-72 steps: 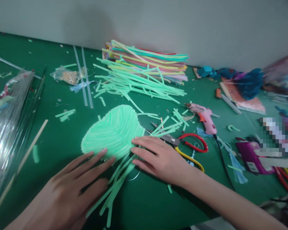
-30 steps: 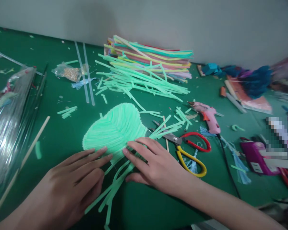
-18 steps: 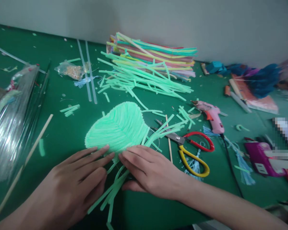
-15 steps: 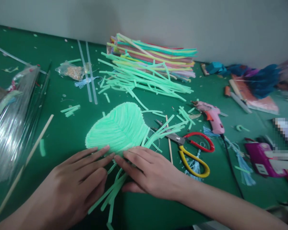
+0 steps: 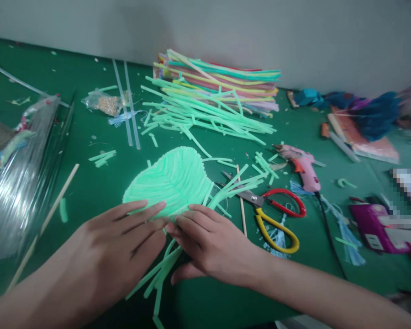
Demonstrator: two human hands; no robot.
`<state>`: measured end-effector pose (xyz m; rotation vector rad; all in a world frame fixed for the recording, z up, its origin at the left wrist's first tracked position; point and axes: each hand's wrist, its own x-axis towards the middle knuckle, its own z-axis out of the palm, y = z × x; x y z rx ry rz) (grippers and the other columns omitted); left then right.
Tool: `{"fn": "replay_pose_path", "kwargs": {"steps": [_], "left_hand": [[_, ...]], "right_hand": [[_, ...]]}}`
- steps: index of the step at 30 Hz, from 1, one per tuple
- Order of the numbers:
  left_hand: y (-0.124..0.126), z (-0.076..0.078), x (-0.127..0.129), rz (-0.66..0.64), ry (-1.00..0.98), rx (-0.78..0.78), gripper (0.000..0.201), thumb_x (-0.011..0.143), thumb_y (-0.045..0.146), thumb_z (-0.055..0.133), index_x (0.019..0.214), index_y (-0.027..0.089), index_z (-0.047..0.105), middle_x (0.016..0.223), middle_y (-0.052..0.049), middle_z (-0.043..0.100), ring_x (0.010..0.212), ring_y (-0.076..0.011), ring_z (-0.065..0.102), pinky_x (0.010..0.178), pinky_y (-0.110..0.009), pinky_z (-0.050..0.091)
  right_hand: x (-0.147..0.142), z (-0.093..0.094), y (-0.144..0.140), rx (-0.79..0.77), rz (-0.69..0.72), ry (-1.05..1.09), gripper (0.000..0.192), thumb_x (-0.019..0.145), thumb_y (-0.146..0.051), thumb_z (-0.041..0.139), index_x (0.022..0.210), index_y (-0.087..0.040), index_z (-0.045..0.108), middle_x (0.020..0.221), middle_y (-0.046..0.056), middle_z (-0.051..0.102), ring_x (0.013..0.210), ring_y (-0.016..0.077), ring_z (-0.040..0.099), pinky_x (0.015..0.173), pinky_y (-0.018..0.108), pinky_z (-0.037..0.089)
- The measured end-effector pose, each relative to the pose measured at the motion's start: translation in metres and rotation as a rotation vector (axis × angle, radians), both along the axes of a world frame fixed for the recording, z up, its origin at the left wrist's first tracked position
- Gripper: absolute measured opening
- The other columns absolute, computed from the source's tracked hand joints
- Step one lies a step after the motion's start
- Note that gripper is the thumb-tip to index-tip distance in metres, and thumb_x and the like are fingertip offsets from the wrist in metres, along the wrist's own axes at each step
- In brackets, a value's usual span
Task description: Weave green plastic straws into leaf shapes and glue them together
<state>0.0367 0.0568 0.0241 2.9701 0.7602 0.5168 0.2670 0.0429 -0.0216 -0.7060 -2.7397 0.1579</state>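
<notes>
Both hands lie flat with fingers spread, gripping nothing: the left hand [image 5: 119,242] and the right hand [image 5: 212,242] press their fingertips on the near edge of the heart-shaped green straw piece [image 5: 171,183], which lies on the green bench [image 5: 89,192] right in front of them. Its face looks fully covered; by my reading, the uncut straw ends [image 5: 160,274] trailing toward the viewer remain to be trimmed. The scissors [image 5: 270,214] lie just to the right, untouched.
</notes>
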Motion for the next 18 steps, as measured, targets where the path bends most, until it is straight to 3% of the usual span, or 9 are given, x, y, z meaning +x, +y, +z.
{"fn": "replay_pose_path", "kwargs": {"steps": [5, 10, 14, 18], "left_hand": [[0.018, 0.005, 0.022, -0.079, 0.128, 0.026, 0.030, 0.094, 0.014, 0.038, 0.087, 0.018, 0.067, 0.086, -0.006, 0.076, 0.104, -0.0241, 0.068, 0.092, -0.041, 0.052], [0.025, 0.000, 0.023, -0.017, 0.136, -0.099, 0.029, 0.090, 0.013, 0.037, 0.081, 0.019, 0.064, 0.092, -0.009, 0.075, 0.094, -0.0256, 0.070, 0.077, -0.041, 0.057], [0.031, -0.005, 0.015, -0.016, 0.034, -0.187, 0.021, 0.093, 0.017, 0.043, 0.097, 0.020, 0.064, 0.109, -0.006, 0.073, 0.108, -0.0257, 0.066, 0.087, -0.042, 0.054], [0.042, -0.008, 0.020, -0.089, 0.028, -0.296, 0.015, 0.093, 0.020, 0.048, 0.089, 0.022, 0.062, 0.108, -0.004, 0.073, 0.112, -0.0241, 0.064, 0.092, -0.041, 0.052]], "right_hand": [[-0.001, 0.002, 0.000, 0.000, -0.004, -0.036, 0.067, 0.085, -0.070, 0.043, 0.102, -0.010, 0.065, 0.108, 0.016, 0.063, 0.102, 0.0257, 0.056, 0.105, 0.045, 0.040], [0.004, 0.000, -0.006, -0.004, -0.015, -0.010, 0.073, 0.087, -0.070, 0.042, 0.118, -0.006, 0.061, 0.118, 0.018, 0.063, 0.114, 0.0280, 0.054, 0.110, 0.046, 0.037], [0.007, -0.004, -0.013, 0.002, -0.033, 0.030, 0.077, 0.088, -0.068, 0.044, 0.126, -0.002, 0.056, 0.126, 0.020, 0.061, 0.122, 0.0290, 0.052, 0.113, 0.044, 0.035], [0.005, -0.005, -0.017, 0.024, -0.045, 0.018, 0.078, 0.087, -0.069, 0.045, 0.124, -0.001, 0.059, 0.125, 0.020, 0.062, 0.123, 0.0321, 0.053, 0.112, 0.047, 0.037]]}}
